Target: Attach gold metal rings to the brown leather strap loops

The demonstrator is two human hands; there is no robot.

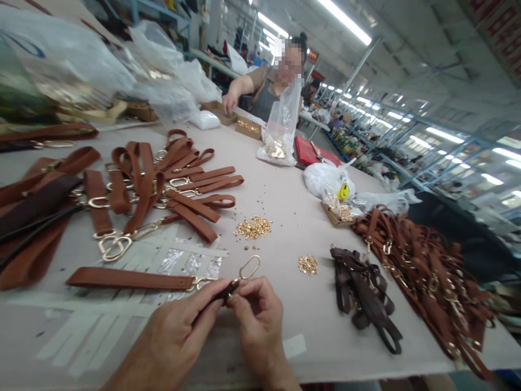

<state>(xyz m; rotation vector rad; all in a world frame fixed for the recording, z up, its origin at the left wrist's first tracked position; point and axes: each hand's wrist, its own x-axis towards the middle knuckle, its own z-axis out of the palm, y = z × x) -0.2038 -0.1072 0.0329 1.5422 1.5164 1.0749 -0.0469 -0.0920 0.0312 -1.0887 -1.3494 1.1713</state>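
Note:
Near the front edge of the table, my left hand is closed around a dark brown strap. My right hand pinches the strap's end, close to a gold oval ring that sticks up beyond the fingertips. Any small part between the fingers is too hidden to make out. Just left of the hands lies a flat tan strap with a gold ring at its end. Beyond them is a pile of small gold pieces, and a smaller gold pile sits to the right.
Tan straps with gold rings cover the left side. Dark brown straps and a large heap of brown straps lie on the right. A bag of gold hardware stands at the back, where a person sits by small boxes.

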